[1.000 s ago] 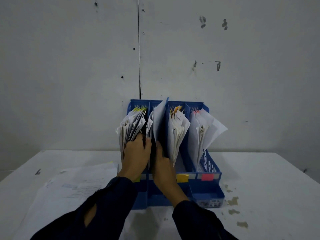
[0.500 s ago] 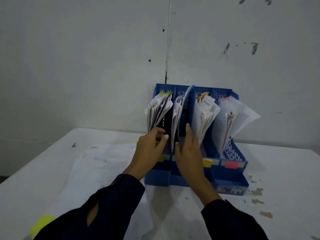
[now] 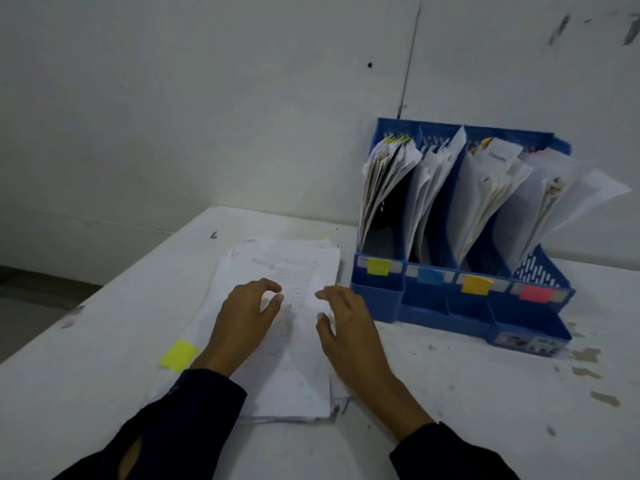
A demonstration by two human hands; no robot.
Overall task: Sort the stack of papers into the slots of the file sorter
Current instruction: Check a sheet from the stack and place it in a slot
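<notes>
Stack of papers (image 3: 287, 327) lying flat on bench (image 3: 450, 393), just left of file sorter (image 3: 460, 299) — yellow tab (image 3: 178, 355) sticking out at its near-left edge. Left hand (image 3: 242, 323) and right hand (image 3: 349, 330) hovering over top sheet, fingers loosely curled, gripping nothing — likely positioning to lift next sheet. Sorter slots already holding papers, colour tabs marking each.

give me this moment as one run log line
phase: reaching for next sheet | left hand: open over paper stack | right hand: open over stack | file sorter: four slots hold papers
</notes>
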